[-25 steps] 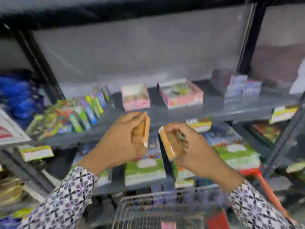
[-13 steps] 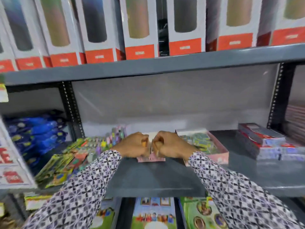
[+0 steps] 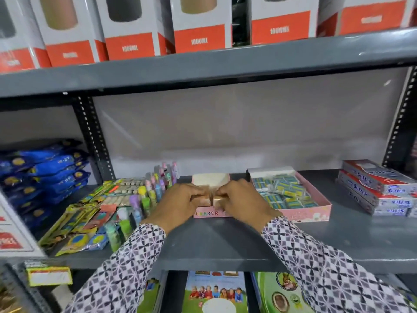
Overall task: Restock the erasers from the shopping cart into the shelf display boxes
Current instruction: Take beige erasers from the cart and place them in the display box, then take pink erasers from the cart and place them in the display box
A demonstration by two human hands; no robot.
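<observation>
Centre frame: left hand and right hand each grip pinched on tan eraser packs, held touching over the pink ERASER box on the grey shelf.

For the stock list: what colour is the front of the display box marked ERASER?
Pink, with multicoloured ERASER lettering, on the display box. The head view shows it.

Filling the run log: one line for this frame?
stage: placing | left hand: erasers | right hand: erasers | target: pink ERASER box | site: grey shelf
</observation>
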